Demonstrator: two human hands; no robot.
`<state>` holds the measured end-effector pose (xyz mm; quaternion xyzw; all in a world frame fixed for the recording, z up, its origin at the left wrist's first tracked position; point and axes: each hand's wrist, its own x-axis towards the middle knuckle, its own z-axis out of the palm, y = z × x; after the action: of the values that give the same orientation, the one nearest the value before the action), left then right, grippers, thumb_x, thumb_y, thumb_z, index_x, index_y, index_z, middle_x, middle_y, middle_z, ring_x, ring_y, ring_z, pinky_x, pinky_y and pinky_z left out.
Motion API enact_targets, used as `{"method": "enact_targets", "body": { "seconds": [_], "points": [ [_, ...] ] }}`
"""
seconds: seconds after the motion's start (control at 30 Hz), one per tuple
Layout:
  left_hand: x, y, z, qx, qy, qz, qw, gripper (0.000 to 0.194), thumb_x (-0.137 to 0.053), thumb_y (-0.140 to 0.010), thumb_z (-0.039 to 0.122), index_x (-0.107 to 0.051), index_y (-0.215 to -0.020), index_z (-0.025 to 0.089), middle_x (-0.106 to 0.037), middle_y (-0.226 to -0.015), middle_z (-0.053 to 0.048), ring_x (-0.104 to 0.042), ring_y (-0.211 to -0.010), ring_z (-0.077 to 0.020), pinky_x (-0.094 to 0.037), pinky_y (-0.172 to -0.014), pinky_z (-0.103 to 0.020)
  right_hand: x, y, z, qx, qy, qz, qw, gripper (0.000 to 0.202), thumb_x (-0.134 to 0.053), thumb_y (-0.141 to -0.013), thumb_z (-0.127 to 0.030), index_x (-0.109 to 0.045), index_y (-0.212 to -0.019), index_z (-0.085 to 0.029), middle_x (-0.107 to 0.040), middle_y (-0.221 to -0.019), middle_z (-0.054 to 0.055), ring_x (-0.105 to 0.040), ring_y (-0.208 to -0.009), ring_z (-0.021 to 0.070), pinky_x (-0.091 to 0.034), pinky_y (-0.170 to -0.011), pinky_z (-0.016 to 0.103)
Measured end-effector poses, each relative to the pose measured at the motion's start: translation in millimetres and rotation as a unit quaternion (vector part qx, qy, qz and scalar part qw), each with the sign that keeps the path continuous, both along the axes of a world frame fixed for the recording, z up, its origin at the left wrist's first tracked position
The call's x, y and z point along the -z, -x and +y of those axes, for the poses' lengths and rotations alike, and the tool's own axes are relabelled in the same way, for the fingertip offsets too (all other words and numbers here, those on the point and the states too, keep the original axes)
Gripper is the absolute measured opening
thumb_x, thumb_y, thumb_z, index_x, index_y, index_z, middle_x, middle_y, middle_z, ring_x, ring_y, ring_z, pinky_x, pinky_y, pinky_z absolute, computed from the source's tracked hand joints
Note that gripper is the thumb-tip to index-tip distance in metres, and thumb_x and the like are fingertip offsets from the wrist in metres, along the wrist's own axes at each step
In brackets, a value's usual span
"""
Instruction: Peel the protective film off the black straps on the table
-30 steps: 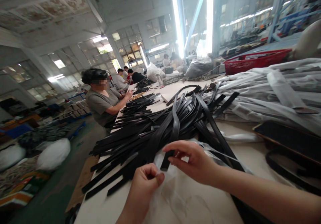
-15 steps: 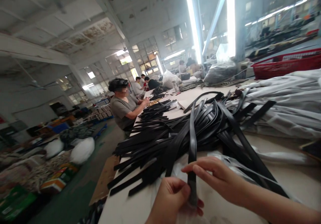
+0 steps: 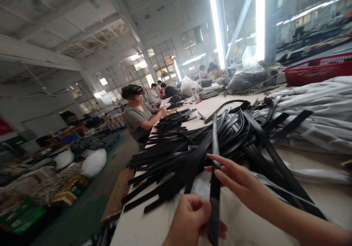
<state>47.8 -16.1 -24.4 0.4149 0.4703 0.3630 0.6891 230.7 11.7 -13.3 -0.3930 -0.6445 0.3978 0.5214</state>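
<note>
Your left hand (image 3: pixel 189 216) is pinching a black strap (image 3: pixel 215 196), your right hand (image 3: pixel 242 181) loosely holding it; overlapping straps (image 3: pixel 232 126) are risking a snag.

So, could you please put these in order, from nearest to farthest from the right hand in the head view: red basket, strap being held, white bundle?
From the right hand:
1. Strap: right at the hand, on its left.
2. White bundle: ahead, to the right.
3. Red basket: also right, beyond the bundle.
</note>
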Motion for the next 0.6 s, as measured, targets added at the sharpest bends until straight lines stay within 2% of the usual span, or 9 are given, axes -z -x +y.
{"method": "enact_targets", "body": {
  "seconds": [0.1, 0.2, 0.3, 0.4, 0.53, 0.6],
  "points": [
    [0.1, -1.2, -3.1, 0.042, 0.019, 0.021, 0.999, 0.063, -0.08, -0.043, 0.067, -0.063, -0.063, 0.011, -0.07, -0.058, -0.013, -0.063, -0.046, -0.0187, -0.042, -0.038, -0.022, 2.9, -0.6, 14.0, 0.01, 0.084, 0.083, 0.993, 0.059, -0.066, -0.075, -0.059, -0.066, -0.115, -0.016, -0.072, -0.084, 0.01, -0.068, -0.076, 0.024, -0.057, -0.066, 0.032],
    [-1.1, -2.4, -6.3, 0.063, 0.032, 0.016, 0.997, 0.061, -0.079, -0.047, 0.067, -0.064, -0.067, 0.011, -0.072, -0.063, -0.011, -0.065, -0.052, -0.0179, -0.046, -0.045, -0.023, 1.0, 0.6, 14.6, -0.004, 0.095, 0.113, 0.989, 0.054, -0.072, -0.07, -0.055, -0.068, -0.106, -0.016, -0.073, -0.092, 0.011, -0.069, -0.084, 0.0245, -0.057, -0.074, 0.033],
    [-0.2, -2.4, -7.3, 0.059, 0.037, 0.004, 0.998, 0.061, -0.079, -0.049, 0.066, -0.064, -0.074, 0.013, -0.072, -0.064, -0.008, -0.065, -0.054, -0.0175, -0.049, -0.051, -0.026, 2.1, 4.7, 7.8, 0.006, 0.038, 0.074, 0.997, 0.043, -0.069, -0.076, -0.047, -0.066, -0.108, -0.018, -0.072, -0.099, 0.01, -0.068, -0.085, 0.0225, -0.057, -0.074, 0.031],
    [2.0, -1.8, -6.2, 0.039, 0.03, -0.003, 0.999, 0.061, -0.079, -0.049, 0.065, -0.062, -0.076, 0.013, -0.072, -0.064, -0.009, -0.065, -0.054, -0.0186, -0.048, -0.052, -0.027, 5.3, 8.1, -0.6, 0.009, -0.01, -0.022, 1.0, 0.035, -0.06, -0.085, -0.042, -0.066, -0.112, -0.021, -0.072, -0.103, 0.009, -0.068, -0.085, 0.022, -0.056, -0.072, 0.031],
    [1.1, -2.9, -4.9, 0.004, 0.01, 0.0, 1.0, 0.059, -0.078, -0.053, 0.064, -0.061, -0.074, 0.012, -0.071, -0.064, -0.012, -0.065, -0.054, -0.0201, -0.047, -0.051, -0.028, 3.7, 7.8, -14.8, 0.007, -0.113, -0.145, 0.983, 0.03, -0.048, -0.092, -0.037, -0.069, -0.111, -0.025, -0.072, -0.102, 0.007, -0.068, -0.09, 0.0227, -0.054, -0.078, 0.032],
    [-1.0, -4.6, -4.4, -0.022, 0.001, -0.002, 1.0, 0.058, -0.079, -0.054, 0.063, -0.062, -0.072, 0.011, -0.07, -0.062, -0.012, -0.064, -0.052, -0.019, -0.045, -0.049, -0.026, -1.2, 6.9, -22.8, -0.023, -0.157, -0.176, 0.972, 0.032, -0.044, -0.094, -0.035, -0.069, -0.112, -0.027, -0.073, -0.096, 0.008, -0.069, -0.084, 0.0213, -0.053, -0.076, 0.03]
  ]
}}
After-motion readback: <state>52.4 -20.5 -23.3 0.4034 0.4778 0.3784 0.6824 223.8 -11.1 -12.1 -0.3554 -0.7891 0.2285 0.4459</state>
